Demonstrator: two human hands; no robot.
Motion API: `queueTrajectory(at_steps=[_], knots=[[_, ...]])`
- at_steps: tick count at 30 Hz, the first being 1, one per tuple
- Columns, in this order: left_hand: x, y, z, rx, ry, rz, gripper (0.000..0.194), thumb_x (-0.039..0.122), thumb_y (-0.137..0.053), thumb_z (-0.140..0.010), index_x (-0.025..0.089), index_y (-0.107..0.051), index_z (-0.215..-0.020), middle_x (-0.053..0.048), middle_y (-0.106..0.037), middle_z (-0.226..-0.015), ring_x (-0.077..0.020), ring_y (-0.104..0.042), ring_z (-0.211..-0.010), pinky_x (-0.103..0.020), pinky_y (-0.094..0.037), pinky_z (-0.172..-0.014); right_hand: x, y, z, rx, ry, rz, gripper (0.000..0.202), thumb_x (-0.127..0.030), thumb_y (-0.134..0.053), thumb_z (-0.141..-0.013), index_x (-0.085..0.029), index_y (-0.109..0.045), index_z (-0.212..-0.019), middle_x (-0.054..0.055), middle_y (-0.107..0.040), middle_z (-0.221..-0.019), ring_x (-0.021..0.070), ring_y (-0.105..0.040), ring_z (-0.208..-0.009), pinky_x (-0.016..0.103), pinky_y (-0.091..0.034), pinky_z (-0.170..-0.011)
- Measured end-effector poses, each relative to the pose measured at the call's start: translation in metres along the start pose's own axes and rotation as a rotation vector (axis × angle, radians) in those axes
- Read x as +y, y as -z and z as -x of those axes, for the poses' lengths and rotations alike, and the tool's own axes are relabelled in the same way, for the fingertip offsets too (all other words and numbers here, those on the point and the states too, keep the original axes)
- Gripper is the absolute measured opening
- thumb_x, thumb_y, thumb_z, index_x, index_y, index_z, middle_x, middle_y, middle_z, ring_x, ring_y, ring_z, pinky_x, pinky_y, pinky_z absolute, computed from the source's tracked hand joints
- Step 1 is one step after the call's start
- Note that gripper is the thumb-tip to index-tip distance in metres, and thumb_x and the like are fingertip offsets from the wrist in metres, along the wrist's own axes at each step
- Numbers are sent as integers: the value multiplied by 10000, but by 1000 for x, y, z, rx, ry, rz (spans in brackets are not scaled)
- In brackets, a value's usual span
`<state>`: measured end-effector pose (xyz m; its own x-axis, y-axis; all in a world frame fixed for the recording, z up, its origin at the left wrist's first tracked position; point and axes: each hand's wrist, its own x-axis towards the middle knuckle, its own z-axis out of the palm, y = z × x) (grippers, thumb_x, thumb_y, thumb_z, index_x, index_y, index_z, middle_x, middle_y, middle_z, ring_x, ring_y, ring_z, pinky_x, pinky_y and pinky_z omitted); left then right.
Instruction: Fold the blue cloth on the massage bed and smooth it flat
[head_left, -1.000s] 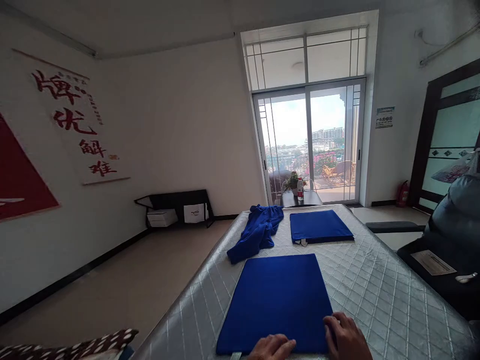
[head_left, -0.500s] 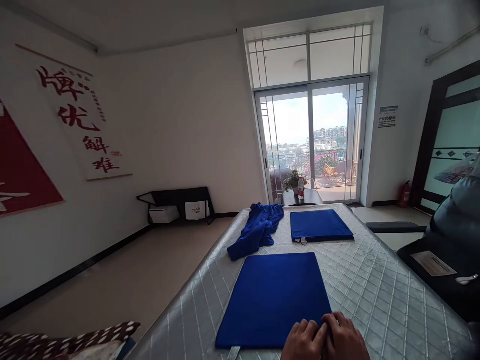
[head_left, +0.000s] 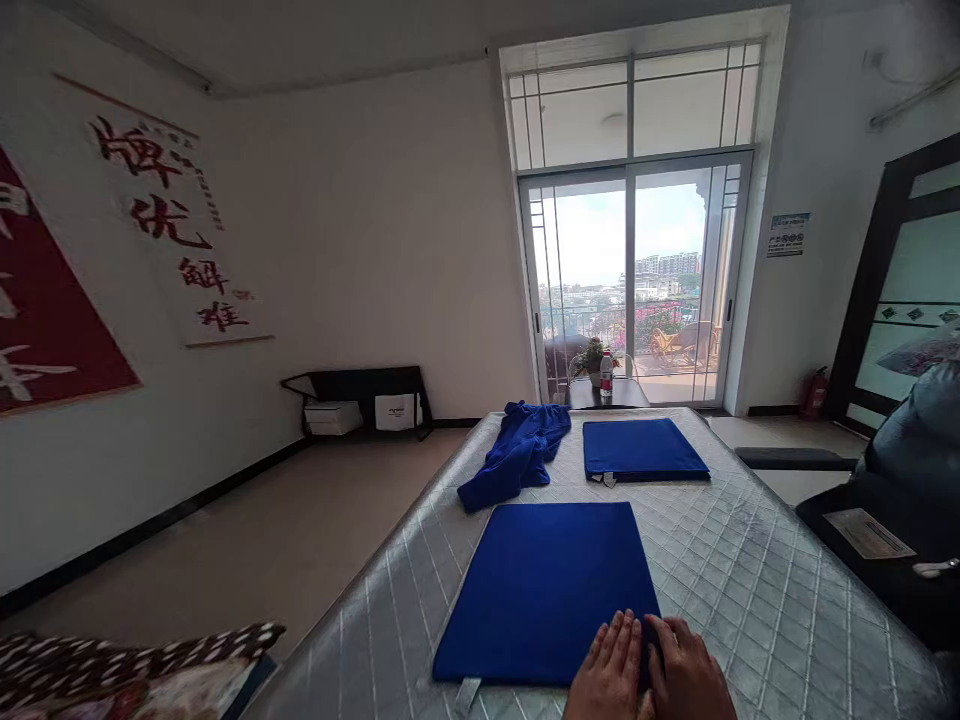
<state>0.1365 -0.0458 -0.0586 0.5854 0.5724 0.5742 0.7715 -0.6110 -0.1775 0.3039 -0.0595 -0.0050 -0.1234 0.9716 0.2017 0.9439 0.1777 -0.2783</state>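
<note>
A flat, square-folded blue cloth point(head_left: 547, 590) lies in front of me on a silver quilted mattress point(head_left: 780, 590), with a white tag at its near left edge. My left hand point(head_left: 611, 665) rests flat on the cloth's near right corner, fingers stretched out. Right beside it, my right hand point(head_left: 686, 670) bends its fingers at the right edge of the cloth and appears to pinch it. Farther back are a crumpled blue cloth point(head_left: 517, 460) and, to its right, another folded blue cloth point(head_left: 645, 448) with a white tag.
Behind the mattress stands a small table point(head_left: 622, 396) with a plant and a bottle point(head_left: 606, 372). A dark chair point(head_left: 900, 500) is at the right. At the lower left lies a brown dotted cloth point(head_left: 142, 660). A black rack point(head_left: 367, 385) with white boxes stands by the wall.
My left hand has gone from bent fingers to lying flat on the cloth. My right hand has shifted slightly at the edge. The view has turned a little to the left.
</note>
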Motion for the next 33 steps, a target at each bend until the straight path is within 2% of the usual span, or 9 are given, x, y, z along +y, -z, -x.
queueTrajectory(at_steps=[2,6,10,14,20,24,27,33], knots=[[-1,0,3,-18,8,-7,685,372,-401,-984,112,-156,-1569,-101,-525,-1470,-198,-488,-1345,-294,-441,-1052,4,-3,0,4,67,20,485,-271,-368,-923,-254,-587,-1355,47,-588,-1400,211,-587,-1195,303,-484,-929],[-1,-3,5,11,1,-15,645,379,-400,-990,118,-233,-1555,-106,-537,-1454,-207,-517,-1324,-301,-455,-1038,11,-13,-1,8,206,65,510,-234,-408,-891,-260,-576,-1371,21,-435,-1522,229,-531,-1283,330,-469,-986],[1,-4,5,-56,14,-2,645,380,-417,-980,121,-257,-1549,-115,-523,-1463,-218,-501,-1338,-319,-450,-1049,13,-25,-2,1,182,119,549,-241,-397,-886,-264,-508,-1423,-2,-353,-1543,259,-441,-1370,419,-447,-1052],[1,-3,4,-99,19,-1,660,431,-421,-977,115,-282,-1540,-122,-521,-1462,-221,-500,-1338,-321,-444,-1056,10,-34,-2,-41,124,158,587,-270,-398,-872,-249,-444,-1457,-12,-292,-1553,263,-318,-1433,461,-369,-1133],[-1,-6,4,-111,17,20,638,428,-417,-969,108,-345,-1516,-128,-527,-1453,-231,-513,-1328,-317,-447,-1051,14,-38,-5,-62,107,131,557,-299,-332,-918,-267,-417,-1467,-14,-296,-1554,257,-298,-1437,467,-346,-1151],[-2,-7,6,-109,26,16,653,414,-420,-963,102,-311,-1527,-126,-506,-1468,-231,-503,-1338,-313,-441,-1060,16,-36,-5,-102,119,116,549,-333,-321,-935,-281,-391,-1477,-21,-269,-1559,256,-283,-1440,469,-336,-1155],[-3,-7,8,-97,59,-4,652,415,-406,-970,105,-290,-1532,-116,-493,-1476,-226,-508,-1334,-308,-448,-1056,7,-28,-3,-107,80,139,548,-337,-312,-939,-280,-393,-1478,-22,-263,-1556,258,-274,-1444,484,-312,-1165],[-3,-1,14,-153,152,21,662,392,-407,-981,154,-181,-1556,-97,-416,-1526,-222,-456,-1376,-321,-439,-1084,-11,-7,1,-185,15,179,585,-347,-263,-946,-192,-299,-1508,-15,-196,-1570,246,-220,-1461,475,-269,-1185]])
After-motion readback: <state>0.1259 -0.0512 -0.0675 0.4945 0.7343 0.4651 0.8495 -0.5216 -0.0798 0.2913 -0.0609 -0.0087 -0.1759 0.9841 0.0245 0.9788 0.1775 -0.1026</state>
